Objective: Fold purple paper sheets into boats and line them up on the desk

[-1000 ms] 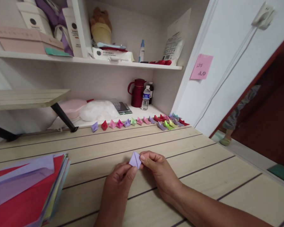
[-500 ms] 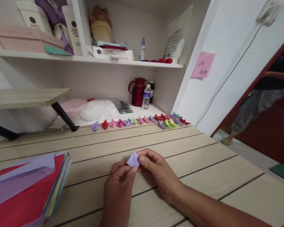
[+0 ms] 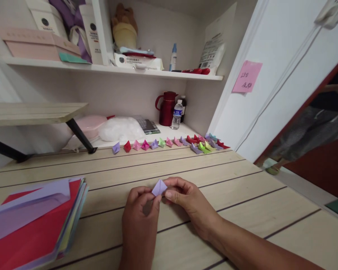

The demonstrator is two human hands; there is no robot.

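A small lilac piece of folded paper (image 3: 159, 187), diamond-shaped with a crease down its middle, is held up over the wooden table (image 3: 236, 191). My left hand (image 3: 142, 210) pinches its lower left side between thumb and fingers. On the opposite side, my right hand (image 3: 187, 197) is closed at the paper's right corner, its thumb in front and the fingertips partly hidden behind. Along the table's far edge stand several small folded paper boats (image 3: 145, 145) in pink, red, lilac and green.
A stack of coloured paper sheets (image 3: 36, 225) lies at the left. Behind it stands a small raised shelf (image 3: 36, 112) on black legs. A red jug (image 3: 167, 108) and a water bottle (image 3: 177, 115) are at the back. Another person's legs (image 3: 304, 131) show at the right.
My right thumb has slid down slightly from the paper's face toward its lower right edge. The whole view has shifted a little, and the person at the right has moved.
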